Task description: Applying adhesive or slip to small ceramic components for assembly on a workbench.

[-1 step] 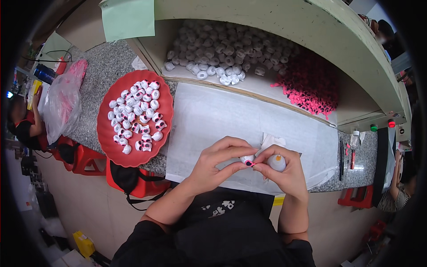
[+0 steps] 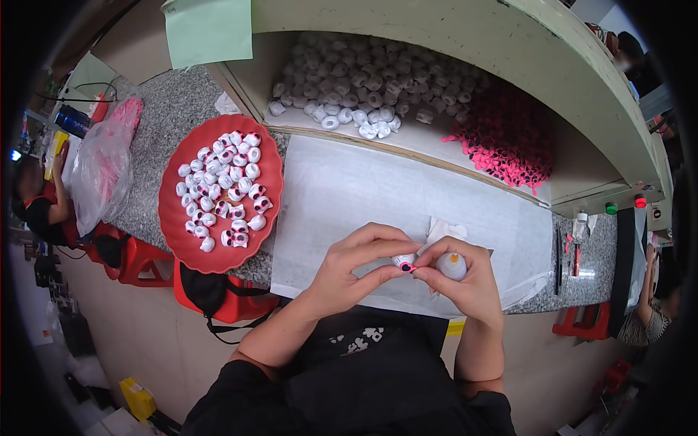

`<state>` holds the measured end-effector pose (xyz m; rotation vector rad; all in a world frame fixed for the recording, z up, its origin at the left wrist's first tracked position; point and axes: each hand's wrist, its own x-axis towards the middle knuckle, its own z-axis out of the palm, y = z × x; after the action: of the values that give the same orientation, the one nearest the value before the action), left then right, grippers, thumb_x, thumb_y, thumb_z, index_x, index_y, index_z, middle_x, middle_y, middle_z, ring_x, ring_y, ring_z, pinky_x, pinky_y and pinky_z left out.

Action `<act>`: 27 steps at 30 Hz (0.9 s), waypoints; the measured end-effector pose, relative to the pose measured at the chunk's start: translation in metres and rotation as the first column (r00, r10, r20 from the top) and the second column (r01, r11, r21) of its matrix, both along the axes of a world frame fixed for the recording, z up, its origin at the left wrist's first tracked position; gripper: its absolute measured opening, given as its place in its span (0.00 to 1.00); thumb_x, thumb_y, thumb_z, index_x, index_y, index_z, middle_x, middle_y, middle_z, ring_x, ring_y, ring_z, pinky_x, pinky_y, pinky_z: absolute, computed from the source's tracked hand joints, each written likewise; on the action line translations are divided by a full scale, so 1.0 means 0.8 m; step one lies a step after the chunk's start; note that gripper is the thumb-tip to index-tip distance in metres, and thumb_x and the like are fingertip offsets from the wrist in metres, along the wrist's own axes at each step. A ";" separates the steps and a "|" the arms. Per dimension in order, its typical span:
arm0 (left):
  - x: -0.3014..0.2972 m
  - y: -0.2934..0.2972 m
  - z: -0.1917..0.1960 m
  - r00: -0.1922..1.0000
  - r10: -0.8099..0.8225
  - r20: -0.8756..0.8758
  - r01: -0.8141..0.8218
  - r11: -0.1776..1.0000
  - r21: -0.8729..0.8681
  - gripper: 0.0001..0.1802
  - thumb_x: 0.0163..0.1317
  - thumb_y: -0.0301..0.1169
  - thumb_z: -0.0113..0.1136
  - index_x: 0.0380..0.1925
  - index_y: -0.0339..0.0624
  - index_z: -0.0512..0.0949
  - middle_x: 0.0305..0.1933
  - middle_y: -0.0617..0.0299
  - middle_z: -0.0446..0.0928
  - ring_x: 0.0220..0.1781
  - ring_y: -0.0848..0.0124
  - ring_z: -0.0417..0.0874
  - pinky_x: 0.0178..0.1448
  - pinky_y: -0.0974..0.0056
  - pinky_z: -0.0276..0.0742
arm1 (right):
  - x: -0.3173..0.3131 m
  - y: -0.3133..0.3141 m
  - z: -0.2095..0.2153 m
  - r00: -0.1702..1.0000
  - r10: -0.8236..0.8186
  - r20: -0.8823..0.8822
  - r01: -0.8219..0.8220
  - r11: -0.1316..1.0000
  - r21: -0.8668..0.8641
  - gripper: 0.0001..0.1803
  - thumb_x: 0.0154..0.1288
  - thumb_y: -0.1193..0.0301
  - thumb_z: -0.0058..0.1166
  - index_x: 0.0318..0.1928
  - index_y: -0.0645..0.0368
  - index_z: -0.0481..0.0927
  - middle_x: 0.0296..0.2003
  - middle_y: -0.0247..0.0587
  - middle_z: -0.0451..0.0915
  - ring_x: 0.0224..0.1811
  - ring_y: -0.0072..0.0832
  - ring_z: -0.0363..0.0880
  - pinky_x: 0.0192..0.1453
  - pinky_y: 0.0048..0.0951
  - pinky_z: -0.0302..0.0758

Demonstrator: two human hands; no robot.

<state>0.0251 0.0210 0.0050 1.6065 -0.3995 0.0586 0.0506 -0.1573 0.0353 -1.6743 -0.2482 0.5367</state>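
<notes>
My left hand (image 2: pixel 356 267) pinches a small white bead-like piece (image 2: pixel 402 261) with a pink and black ring on its face. My right hand (image 2: pixel 469 287) meets it fingertip to fingertip at the piece and also holds a small clear bottle with an orange tip (image 2: pixel 451 266) in its palm. Both hands hover over the near edge of a white sheet (image 2: pixel 342 189) spread on the grey granite counter. A round red tray (image 2: pixel 218 256) to the left holds several white pieces (image 2: pixel 222 185), some with pink and black rings.
A recessed shelf behind the sheet holds a heap of plain white pieces (image 2: pixel 349 94) and a heap of pink rings (image 2: pixel 505 138). A clear plastic bag (image 2: pixel 102 171) lies far left. Small tools (image 2: pixel 574 251) lie at the right. Other people sit at both sides (image 2: pixel 36 207).
</notes>
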 end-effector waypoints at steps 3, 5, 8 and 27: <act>-0.001 0.000 -0.005 1.000 -0.017 0.003 0.017 0.994 -0.105 0.15 0.45 0.19 0.57 0.37 0.34 0.74 0.40 0.53 0.71 0.44 0.66 0.72 0.46 0.67 0.68 | -0.001 0.004 -0.001 1.000 -0.020 0.016 0.020 1.000 0.019 0.04 0.46 0.78 0.55 0.25 0.64 0.74 0.21 0.35 0.75 0.27 0.17 0.71 0.34 0.17 0.67; -0.005 -0.004 -0.007 0.997 -0.012 -0.072 -0.002 0.982 -0.188 0.14 0.47 0.19 0.56 0.38 0.34 0.74 0.41 0.52 0.71 0.44 0.66 0.72 0.46 0.66 0.69 | -0.004 0.009 -0.008 0.992 -0.060 0.109 0.058 0.998 0.019 0.05 0.45 0.79 0.56 0.25 0.64 0.73 0.21 0.34 0.74 0.23 0.16 0.70 0.28 0.16 0.66; -0.010 -0.007 -0.009 0.988 -0.002 -0.153 -0.049 0.942 -0.331 0.13 0.50 0.21 0.54 0.39 0.32 0.72 0.43 0.48 0.70 0.46 0.65 0.72 0.47 0.66 0.69 | -0.011 0.018 -0.018 0.965 -0.167 0.203 0.152 0.985 0.086 0.08 0.44 0.81 0.57 0.27 0.65 0.72 0.22 0.34 0.74 0.21 0.15 0.69 0.21 0.14 0.65; -0.029 -0.023 -0.014 0.996 0.070 -0.051 -0.084 0.915 -0.395 0.09 0.52 0.24 0.53 0.35 0.36 0.70 0.39 0.49 0.73 0.46 0.59 0.73 0.60 0.52 0.53 | -0.038 0.026 -0.035 0.973 -0.229 -0.013 0.207 0.853 0.479 0.14 0.41 0.84 0.58 0.33 0.65 0.76 0.26 0.37 0.74 0.28 0.19 0.70 0.31 0.17 0.65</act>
<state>0.0021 0.0023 -0.0060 1.2177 -0.2741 0.1608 0.0203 -0.1364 0.0072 -1.2085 -0.1989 0.2376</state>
